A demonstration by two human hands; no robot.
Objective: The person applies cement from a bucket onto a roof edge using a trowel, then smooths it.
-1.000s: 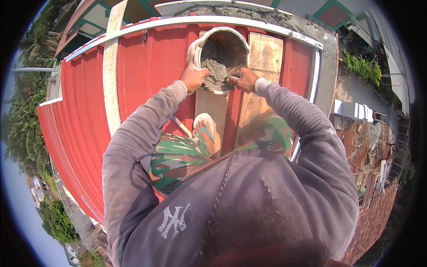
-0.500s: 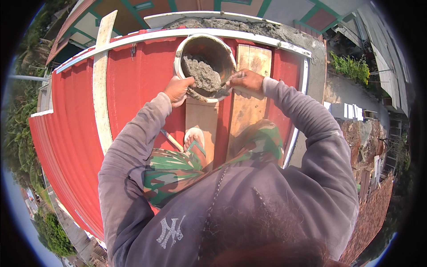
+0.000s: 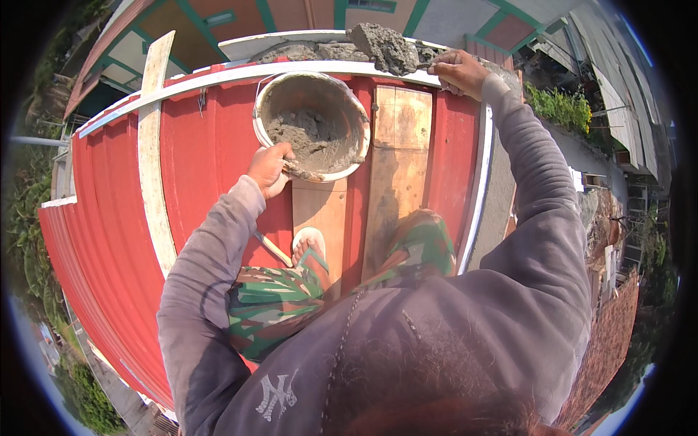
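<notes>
My left hand [image 3: 271,168] grips the near rim of a white bucket [image 3: 365,138], tilted so that its inside faces me. Grey wet mortar [image 3: 313,138] lies in the bucket and coats its wall. Farther off to the right, my right hand [image 3: 459,71] is closed on the handle of a trowel [image 3: 424,64]. A thick lump of mortar [image 3: 384,48] covers the trowel's blade, above the white edge trim and the mortar-topped wall [image 3: 320,52]. Most of the blade is hidden under the lump.
Red corrugated roofing [image 3: 218,167] lies under me, with wooden boards [image 3: 401,145] on it and a long pale plank [image 3: 154,145] to the left. A white metal edge [image 3: 196,81] borders the roof. Beyond stands a building with green framing [image 3: 269,14]; plants [image 3: 556,109] grow at right.
My right hand has lifted the trowel with mortar out of the bucket, moving away and to the right over the wall. The bucket, still in my left hand, has shifted slightly left.
</notes>
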